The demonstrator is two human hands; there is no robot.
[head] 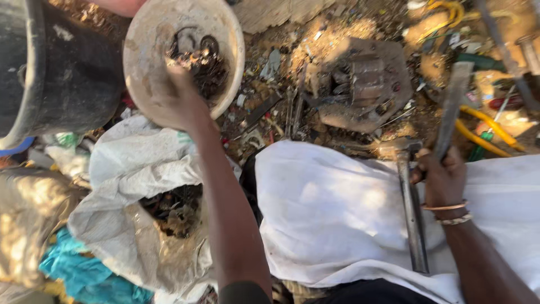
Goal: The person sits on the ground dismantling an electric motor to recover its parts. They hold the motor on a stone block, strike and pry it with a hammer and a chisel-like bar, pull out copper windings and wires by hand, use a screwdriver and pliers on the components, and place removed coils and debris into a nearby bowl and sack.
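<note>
My left hand (181,97) reaches forward and grips the lower rim of a dirty beige bowl (152,34), with its fingers over the dark scrap metal bits (203,62) inside. The bowl is tilted towards me above an open white sack (129,163). My right hand (444,177), with bangles at the wrist, is closed around a flat metal bar (451,104) that points away from me. A hammer (410,214) lies just left of that hand on the white cloth (332,214) over my lap, its head pointing away from me.
A black bucket (56,73) stands at the far left. Part of another person's hand (118,5) shows at the bowl's top edge. A greasy metal part (360,84), yellow cables (486,132) and small debris litter the dirt ahead. The sack holds scrap (171,211); teal cloth (84,273) lies lower left.
</note>
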